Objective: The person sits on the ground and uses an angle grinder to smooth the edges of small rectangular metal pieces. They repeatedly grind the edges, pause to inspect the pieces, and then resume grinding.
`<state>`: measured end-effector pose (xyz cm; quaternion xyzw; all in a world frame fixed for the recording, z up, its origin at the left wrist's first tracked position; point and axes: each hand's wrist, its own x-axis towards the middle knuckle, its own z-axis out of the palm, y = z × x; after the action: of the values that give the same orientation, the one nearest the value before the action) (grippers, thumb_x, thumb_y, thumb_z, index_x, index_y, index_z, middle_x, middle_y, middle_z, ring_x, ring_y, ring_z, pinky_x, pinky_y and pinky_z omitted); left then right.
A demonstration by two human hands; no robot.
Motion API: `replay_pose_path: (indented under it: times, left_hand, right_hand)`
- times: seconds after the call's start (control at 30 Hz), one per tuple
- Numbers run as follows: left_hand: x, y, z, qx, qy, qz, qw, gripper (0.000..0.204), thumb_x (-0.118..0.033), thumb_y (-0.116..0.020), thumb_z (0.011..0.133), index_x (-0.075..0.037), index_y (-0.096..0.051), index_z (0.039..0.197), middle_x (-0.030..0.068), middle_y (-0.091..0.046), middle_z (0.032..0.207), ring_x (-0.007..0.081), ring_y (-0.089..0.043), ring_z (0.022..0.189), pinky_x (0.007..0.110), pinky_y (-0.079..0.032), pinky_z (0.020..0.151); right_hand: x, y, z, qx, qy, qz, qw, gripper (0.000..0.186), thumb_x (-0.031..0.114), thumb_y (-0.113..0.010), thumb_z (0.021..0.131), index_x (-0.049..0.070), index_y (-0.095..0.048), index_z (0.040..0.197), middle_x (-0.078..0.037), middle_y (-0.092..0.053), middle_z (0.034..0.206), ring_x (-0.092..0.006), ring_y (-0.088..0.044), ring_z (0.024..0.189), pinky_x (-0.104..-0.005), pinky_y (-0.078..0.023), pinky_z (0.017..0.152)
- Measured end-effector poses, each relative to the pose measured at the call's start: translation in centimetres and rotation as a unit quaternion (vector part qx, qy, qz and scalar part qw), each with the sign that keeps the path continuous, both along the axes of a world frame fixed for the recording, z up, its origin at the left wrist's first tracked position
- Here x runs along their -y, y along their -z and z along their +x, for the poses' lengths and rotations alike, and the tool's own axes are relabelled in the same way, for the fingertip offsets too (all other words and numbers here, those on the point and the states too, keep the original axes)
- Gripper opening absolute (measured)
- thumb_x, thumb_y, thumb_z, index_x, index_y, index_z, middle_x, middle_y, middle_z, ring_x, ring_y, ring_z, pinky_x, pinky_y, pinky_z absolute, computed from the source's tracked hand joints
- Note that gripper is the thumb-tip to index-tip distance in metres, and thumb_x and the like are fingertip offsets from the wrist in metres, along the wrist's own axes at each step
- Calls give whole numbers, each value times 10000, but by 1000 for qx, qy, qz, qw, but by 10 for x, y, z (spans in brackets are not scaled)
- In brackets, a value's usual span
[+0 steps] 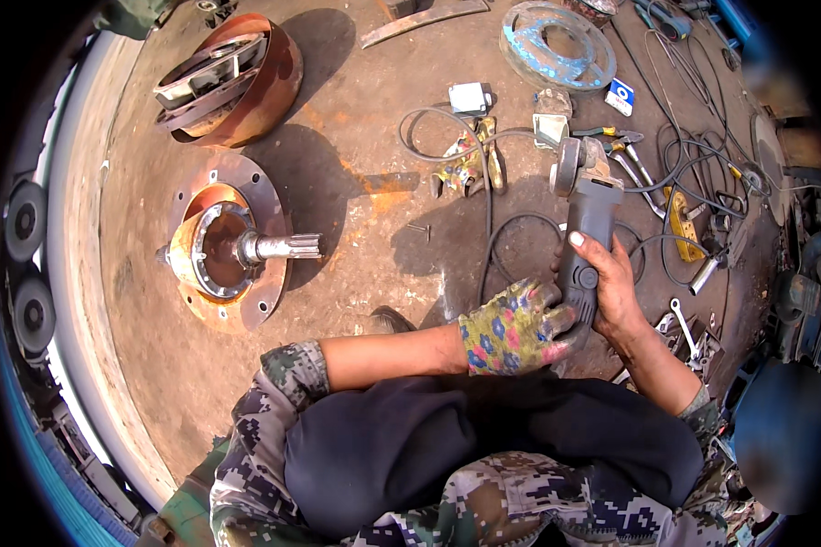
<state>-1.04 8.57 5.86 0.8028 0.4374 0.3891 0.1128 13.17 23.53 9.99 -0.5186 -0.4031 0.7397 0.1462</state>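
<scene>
A dark grey angle grinder points upward with its disc end away from me. My right hand is bare and wrapped round the grinder's body, thumb along its side. My left hand, in a flowered glove, has its fingers curled against the lower end of the grinder. To the left, a rusty flanged housing with a shiny splined shaft lies on the ground. A second flowered glove lies beyond my hands, among looping grey cable.
Rusty drum parts stand at back left. A blue-painted ring and small boxes lie at back. Pliers, wrenches, a yellow power strip and tangled cables crowd the right. Wheels line the left rim.
</scene>
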Motion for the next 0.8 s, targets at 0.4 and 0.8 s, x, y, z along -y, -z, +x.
replay_pose_path:
  times: [0.4, 0.8]
  left_hand:
    - [-2, 16, 5, 153, -97, -102, 978, 501, -211, -843, 792, -66, -647, 1230, 189, -599, 1221, 407, -598, 1089, 488, -499, 953]
    - [24, 34, -26, 566, -203, -417, 682, 730, -307, -868, 884, 38, -488, 1403, 140, -650, 1231, 208, -647, 1136, 365, -555, 961]
  right_hand:
    - [0, 10, -17, 6, 30, 3, 1000, 445, 311, -765, 943, 25, -548, 1205, -128, -702, 926, -222, -721, 794, -362, -625, 690]
    - [18, 54, -86, -90, -148, -93, 980, 508, 367, -745, 943, 44, -572, 1295, -82, -739, 1049, -157, -685, 906, -323, -571, 798]
